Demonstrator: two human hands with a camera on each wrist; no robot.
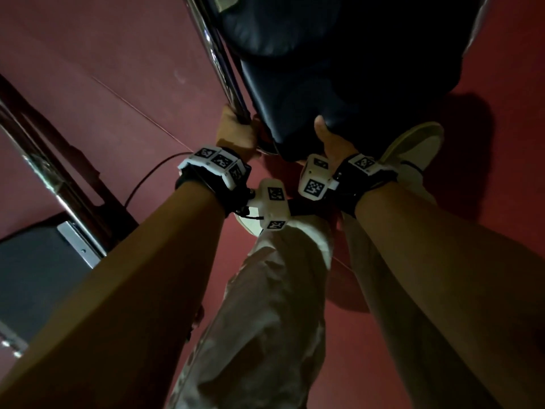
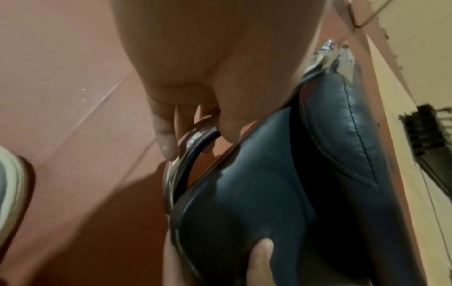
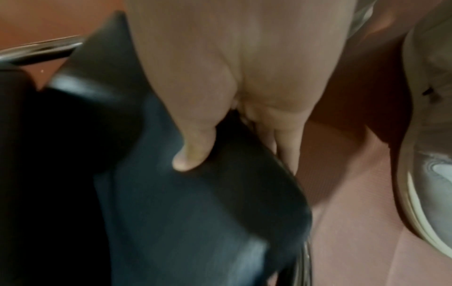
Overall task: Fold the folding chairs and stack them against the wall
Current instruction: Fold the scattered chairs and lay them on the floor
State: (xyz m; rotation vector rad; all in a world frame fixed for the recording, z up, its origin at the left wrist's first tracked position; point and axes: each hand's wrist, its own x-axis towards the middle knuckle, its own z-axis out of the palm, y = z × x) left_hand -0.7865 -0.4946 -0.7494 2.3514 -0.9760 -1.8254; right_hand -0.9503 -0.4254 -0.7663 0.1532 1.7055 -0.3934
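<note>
Head view: left hand (image 1: 236,134) fingers round chrome tube (image 1: 219,59), right hand (image 1: 334,141) pinching padded seat (image 1: 309,93) (second chair (image 1: 44,178) left).

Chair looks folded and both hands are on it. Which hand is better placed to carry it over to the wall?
Left, probably. The left hand has its fingers curled round the chrome frame tube, a firm hold. The right hand only pinches the padded seat edge, better for steadying.
</note>
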